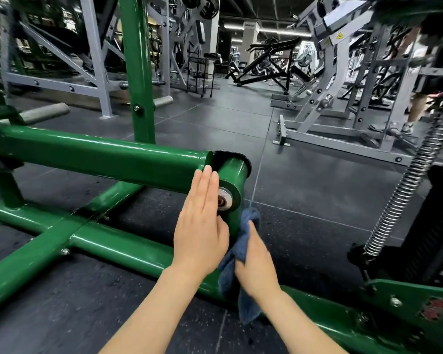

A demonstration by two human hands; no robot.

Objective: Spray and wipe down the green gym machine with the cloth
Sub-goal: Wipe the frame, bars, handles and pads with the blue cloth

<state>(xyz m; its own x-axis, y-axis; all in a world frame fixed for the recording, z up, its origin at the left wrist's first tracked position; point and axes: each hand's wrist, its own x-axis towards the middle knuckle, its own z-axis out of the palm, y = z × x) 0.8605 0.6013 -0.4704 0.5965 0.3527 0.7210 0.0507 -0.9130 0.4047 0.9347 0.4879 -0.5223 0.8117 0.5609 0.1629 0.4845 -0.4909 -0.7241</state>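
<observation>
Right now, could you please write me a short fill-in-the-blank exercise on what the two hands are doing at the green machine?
1. The right hand holds a ____ cloth.
2. The left hand lies with straight fingers against the ____ horizontal tube.
3. The cloth is pressed against the tube's ____ end, beside the metal bolt.
4. A coiled metal ____ runs up the frame's right side.

Missing words: blue; green; right; spring
</observation>
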